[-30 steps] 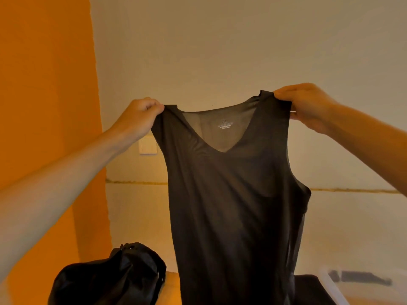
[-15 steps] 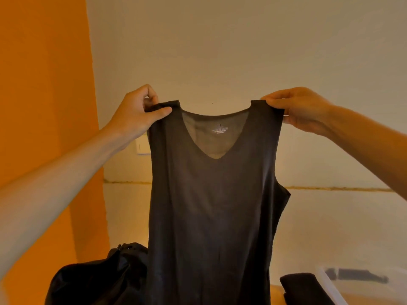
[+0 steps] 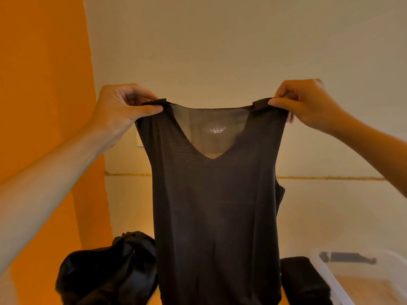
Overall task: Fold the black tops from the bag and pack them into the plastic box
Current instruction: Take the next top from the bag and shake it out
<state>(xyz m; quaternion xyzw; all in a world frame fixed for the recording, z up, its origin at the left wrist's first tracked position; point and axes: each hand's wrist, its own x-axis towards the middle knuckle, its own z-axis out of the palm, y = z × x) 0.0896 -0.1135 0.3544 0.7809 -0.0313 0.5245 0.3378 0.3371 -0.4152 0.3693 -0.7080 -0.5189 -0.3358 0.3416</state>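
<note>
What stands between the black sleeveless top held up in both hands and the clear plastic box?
Only a folded black cloth, lying low beside the left wall of the clear plastic box, right of the hanging black sleeveless top. Held this high, the top could probably pass over it.

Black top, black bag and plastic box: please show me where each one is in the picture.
black top (image 3: 215,205), head view, middle of its front.
black bag (image 3: 105,272), head view, its crumpled upper side.
plastic box (image 3: 325,271), head view, its left rim.
</note>
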